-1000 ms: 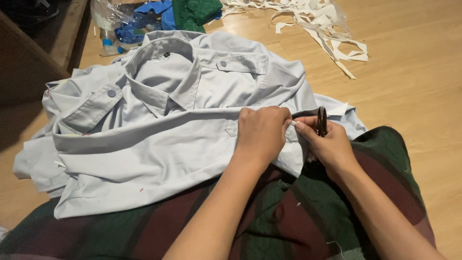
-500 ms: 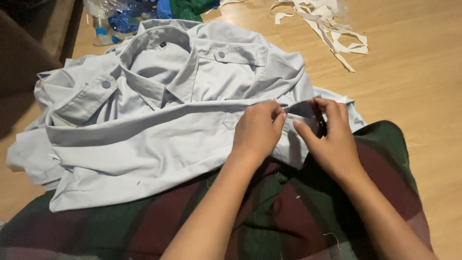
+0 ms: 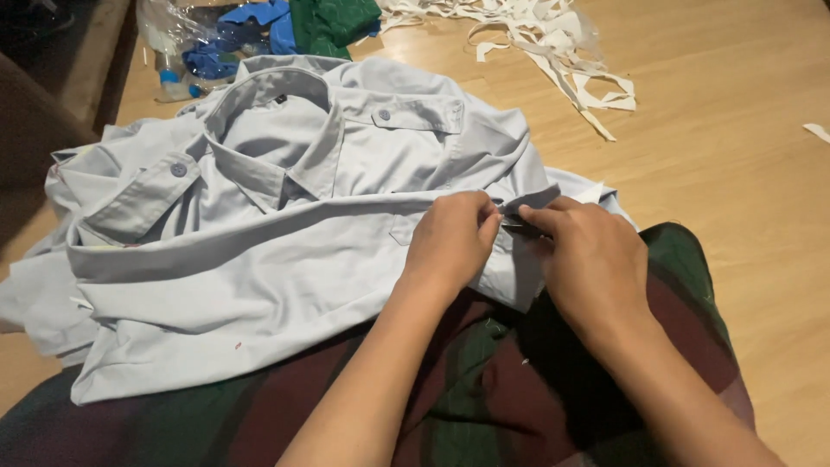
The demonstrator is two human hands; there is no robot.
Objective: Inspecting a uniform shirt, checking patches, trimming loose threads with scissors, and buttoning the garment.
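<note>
A pale grey-blue shirt (image 3: 259,242) lies spread on the wooden floor (image 3: 743,173) and over my lap, collar toward the far side. My left hand (image 3: 450,244) pinches a folded edge of the shirt near its right side. My right hand (image 3: 588,259) is closed just to the right of it, fingertips meeting the same edge. A thin dark tip of small scissors (image 3: 512,227) shows between the two hands. The rest of the scissors is hidden under my right hand.
A green and maroon plaid cloth (image 3: 519,389) covers my lap under the shirt. White cloth strips (image 3: 562,52) lie scattered at the far right. Green cloth (image 3: 333,22), blue cloth (image 3: 251,22) and a clear plastic bag (image 3: 173,43) sit at the far left.
The black scissor handles seen in my right hand a second ago are now covered by that hand. Both hands have closed in together on the shirt's edge.
</note>
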